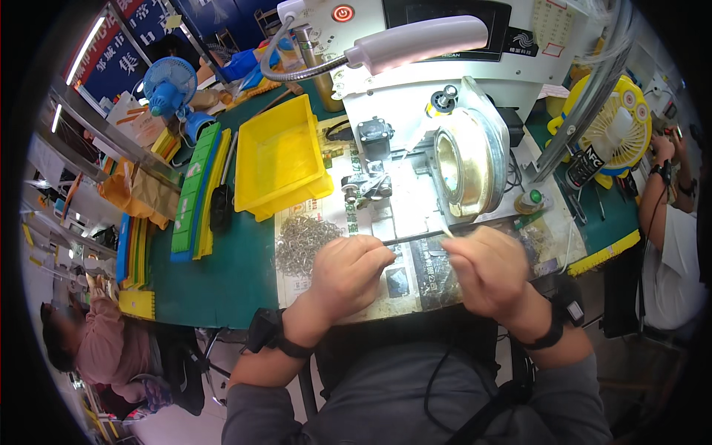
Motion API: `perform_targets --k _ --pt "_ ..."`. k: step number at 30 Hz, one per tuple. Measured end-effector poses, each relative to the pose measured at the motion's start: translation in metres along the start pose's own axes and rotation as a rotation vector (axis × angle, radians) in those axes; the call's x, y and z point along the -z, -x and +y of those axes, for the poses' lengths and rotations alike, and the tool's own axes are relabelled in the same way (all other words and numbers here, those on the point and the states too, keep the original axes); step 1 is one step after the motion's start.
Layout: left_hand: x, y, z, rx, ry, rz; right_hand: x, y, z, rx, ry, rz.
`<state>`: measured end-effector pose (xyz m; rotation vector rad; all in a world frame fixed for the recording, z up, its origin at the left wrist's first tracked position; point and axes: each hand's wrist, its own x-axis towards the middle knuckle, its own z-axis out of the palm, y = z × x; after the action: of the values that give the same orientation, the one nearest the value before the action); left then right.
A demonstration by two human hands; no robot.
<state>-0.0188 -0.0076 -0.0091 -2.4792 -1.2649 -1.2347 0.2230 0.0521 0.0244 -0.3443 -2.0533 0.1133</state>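
Both my hands are closed over the front of the work mat, below the white machine [415, 178]. My left hand [347, 273] is curled, thumb against the fingers, beside a pile of small shiny metal pieces [305, 246]. What it holds, if anything, is hidden. Opposite it, my right hand [491, 273] is pinched together below the machine's round gold-coloured ring [448, 165]. Something thin and pale shows at its fingertips, too small to name. A dark straight edge runs between the hands; whether it is a rod or the machine's base edge I cannot tell.
A yellow bin [278, 159] stands left of the machine. Green, blue and yellow strips [196, 193] lie farther left. A white lamp [423, 44] hangs over the work. Right are a small green-capped bottle [528, 200] and a yellow fan [612, 122]. Other people sit on both sides.
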Motion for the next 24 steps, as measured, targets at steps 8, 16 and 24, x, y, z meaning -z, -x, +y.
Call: perform_targets --k 8,16,24 --pt "-0.002 -0.002 0.002 -0.022 0.001 0.006 0.028 -0.023 -0.011 0.035 -0.107 0.005" --pt "0.000 0.000 0.002 -0.014 0.007 0.011 0.030 -0.027 -0.010 0.039 -0.091 -0.016" --pt "0.000 -0.004 0.004 -0.015 0.016 0.009 -0.001 0.015 -0.001 -0.044 -0.042 -0.137"
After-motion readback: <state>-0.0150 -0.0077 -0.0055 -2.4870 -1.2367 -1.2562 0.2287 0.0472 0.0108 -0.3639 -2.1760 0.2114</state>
